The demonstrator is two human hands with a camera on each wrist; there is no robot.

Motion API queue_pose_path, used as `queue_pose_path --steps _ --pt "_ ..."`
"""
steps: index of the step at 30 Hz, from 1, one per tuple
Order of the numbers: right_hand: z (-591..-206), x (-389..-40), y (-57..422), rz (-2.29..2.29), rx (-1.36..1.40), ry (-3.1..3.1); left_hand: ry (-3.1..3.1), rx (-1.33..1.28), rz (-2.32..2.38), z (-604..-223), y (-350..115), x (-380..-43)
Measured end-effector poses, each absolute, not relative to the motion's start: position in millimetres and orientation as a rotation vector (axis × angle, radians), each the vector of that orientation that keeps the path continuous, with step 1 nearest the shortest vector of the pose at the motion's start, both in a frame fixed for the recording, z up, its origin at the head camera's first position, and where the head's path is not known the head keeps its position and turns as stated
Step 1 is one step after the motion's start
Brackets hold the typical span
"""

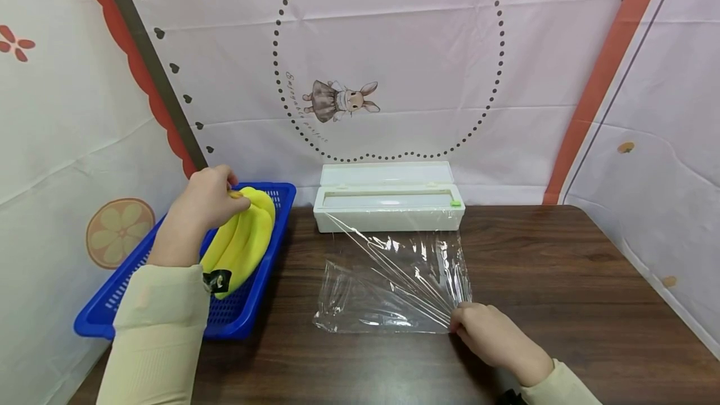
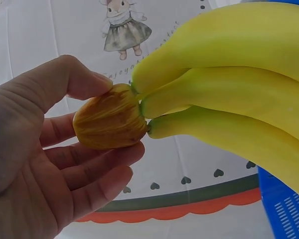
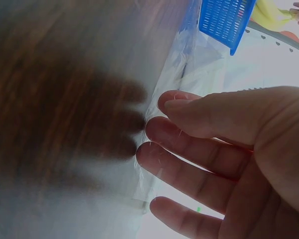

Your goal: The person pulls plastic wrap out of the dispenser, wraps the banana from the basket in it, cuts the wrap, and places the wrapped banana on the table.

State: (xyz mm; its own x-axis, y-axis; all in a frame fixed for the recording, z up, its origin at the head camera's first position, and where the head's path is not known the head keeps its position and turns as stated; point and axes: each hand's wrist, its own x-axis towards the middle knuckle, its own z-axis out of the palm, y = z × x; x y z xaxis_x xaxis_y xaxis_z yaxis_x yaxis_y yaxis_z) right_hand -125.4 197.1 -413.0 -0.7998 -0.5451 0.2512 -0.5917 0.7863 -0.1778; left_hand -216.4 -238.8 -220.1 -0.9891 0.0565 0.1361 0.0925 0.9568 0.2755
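My left hand point(image 1: 205, 205) pinches the brown stem of a bunch of bananas point(image 1: 247, 239) over the blue basket point(image 1: 289, 205). In the left wrist view the thumb and fingers hold the stem point(image 2: 109, 117), with yellow bananas point(image 2: 224, 92) spreading to the right. On the table, my right hand point(image 1: 495, 336) pinches the near right corner of a sheet of plastic wrap point(image 1: 388, 286), drawn into creases there. The sheet runs back to a white wrap dispenser box point(image 1: 388, 220). Close up, the right hand's thumb point(image 3: 214, 114) and index finger meet at the clear film.
The dispenser's lid point(image 1: 388, 174) stands raised against the printed cloth backdrop point(image 1: 388, 36), and a green slider point(image 1: 455, 204) sits at its right end. A dark wooden table point(image 1: 534, 255) extends to the right. Cloth walls rise at both sides.
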Motion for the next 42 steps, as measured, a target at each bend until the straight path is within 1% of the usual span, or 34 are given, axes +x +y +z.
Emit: queue_pose_path --steps 42 --pt "-412.3 -125.6 196.9 0.377 0.894 -2.805 -2.855 -0.225 -0.414 -199.6 -211.3 -204.2"
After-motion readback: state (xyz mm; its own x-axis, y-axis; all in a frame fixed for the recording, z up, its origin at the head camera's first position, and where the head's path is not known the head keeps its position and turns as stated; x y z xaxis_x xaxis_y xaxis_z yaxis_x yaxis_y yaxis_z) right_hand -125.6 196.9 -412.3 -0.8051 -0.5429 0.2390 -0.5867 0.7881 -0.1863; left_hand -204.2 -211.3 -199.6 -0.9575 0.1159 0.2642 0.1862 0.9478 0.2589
